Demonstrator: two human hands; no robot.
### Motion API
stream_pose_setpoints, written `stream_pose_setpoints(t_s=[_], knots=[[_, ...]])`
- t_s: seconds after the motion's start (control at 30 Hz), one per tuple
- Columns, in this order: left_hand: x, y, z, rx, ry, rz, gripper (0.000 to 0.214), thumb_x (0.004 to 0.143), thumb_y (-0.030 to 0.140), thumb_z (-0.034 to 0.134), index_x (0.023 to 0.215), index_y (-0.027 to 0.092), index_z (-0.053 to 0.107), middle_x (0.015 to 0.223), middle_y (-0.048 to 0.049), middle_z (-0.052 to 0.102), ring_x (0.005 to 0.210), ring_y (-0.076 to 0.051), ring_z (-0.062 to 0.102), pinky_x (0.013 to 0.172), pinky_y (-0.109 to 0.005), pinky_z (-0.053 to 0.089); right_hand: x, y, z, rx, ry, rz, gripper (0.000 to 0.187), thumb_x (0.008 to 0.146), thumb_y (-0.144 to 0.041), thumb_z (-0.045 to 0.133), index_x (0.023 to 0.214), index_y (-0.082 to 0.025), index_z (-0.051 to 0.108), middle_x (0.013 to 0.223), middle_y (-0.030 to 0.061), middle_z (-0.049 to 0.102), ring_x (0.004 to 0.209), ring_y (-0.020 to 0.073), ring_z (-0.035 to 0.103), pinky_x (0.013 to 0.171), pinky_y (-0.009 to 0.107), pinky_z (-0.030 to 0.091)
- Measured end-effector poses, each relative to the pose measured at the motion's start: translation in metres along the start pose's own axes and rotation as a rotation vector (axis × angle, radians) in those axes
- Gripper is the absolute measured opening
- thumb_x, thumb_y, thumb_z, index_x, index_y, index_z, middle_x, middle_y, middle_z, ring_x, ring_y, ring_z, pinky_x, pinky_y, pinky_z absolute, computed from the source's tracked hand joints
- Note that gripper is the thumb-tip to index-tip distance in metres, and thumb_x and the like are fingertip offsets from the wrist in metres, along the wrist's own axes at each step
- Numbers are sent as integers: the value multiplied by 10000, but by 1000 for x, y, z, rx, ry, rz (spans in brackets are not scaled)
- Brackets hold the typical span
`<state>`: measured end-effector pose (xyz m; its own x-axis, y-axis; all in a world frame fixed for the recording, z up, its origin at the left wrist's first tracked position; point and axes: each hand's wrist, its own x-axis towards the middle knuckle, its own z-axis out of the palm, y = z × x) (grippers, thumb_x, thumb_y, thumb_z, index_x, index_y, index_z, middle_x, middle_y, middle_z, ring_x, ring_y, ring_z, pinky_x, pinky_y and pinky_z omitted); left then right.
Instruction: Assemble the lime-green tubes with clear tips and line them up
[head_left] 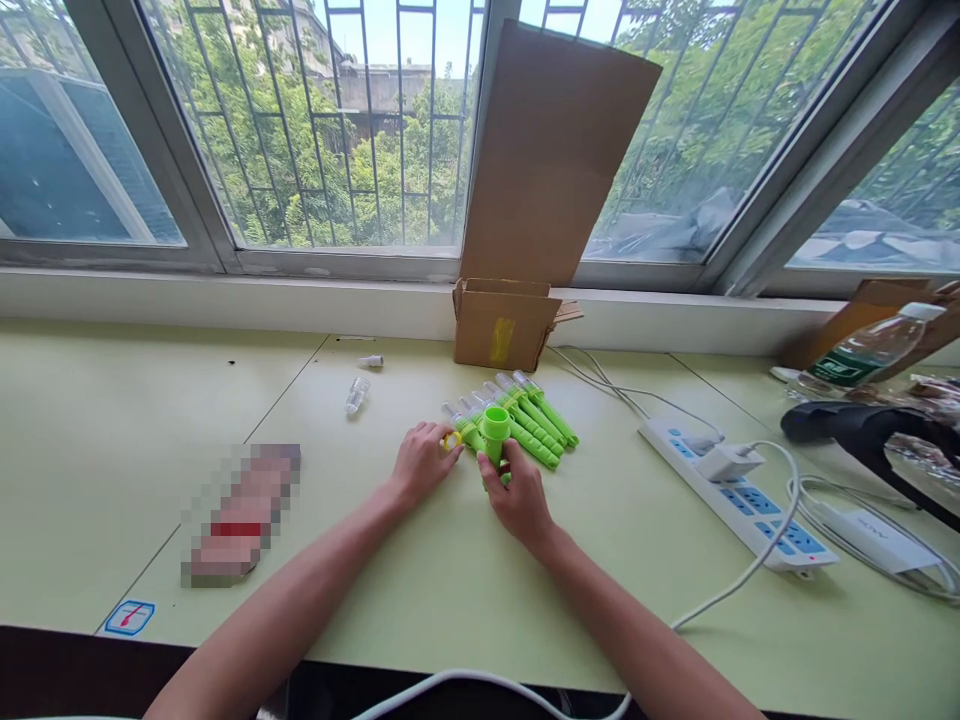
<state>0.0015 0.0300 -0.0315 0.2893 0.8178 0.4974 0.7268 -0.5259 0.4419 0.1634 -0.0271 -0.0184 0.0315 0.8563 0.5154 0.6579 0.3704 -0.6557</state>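
Observation:
My right hand (516, 492) is closed round a green plastic tube (495, 428) held upright, its open round mouth facing up. Close beside it my left hand (420, 462) pinches a small yellow ring (451, 440) between its fingertips. Just behind both hands several finished green tubes with clear caps (534, 418) lie side by side in a row on the pale green table (375, 560). Both forearms reach in from the near edge.
A small open cardboard box (504, 322) stands behind the row under the window. Two clear caps (357, 393) lie at the back left. A white power strip (739, 495) with cables runs at the right, a water bottle (870, 350) behind it. A blurred patch (241, 512) lies at the left.

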Motion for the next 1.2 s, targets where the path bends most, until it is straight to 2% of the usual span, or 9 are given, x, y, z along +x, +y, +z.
stream_pose_setpoints(t_s=[0.27, 1.2], knots=[[0, 1, -1, -2, -16, -7, 155, 814, 328, 582, 905, 207, 610, 881, -43, 647, 830, -176, 578, 776, -324, 453, 1, -2, -1, -10, 4, -25, 177, 861, -377, 466, 792, -218, 429, 664, -5, 521, 556, 141, 497, 546, 254, 414], [-1, 2, -1, 14, -66, 3, 195, 826, 345, 548, 932, 192, 609, 887, -55, 644, 848, -194, 564, 784, -330, 426, 0, -3, 1, -28, -35, -17, 196, 869, -395, 461, 810, -209, 443, 668, -9, 535, 539, 127, 499, 541, 236, 395]])
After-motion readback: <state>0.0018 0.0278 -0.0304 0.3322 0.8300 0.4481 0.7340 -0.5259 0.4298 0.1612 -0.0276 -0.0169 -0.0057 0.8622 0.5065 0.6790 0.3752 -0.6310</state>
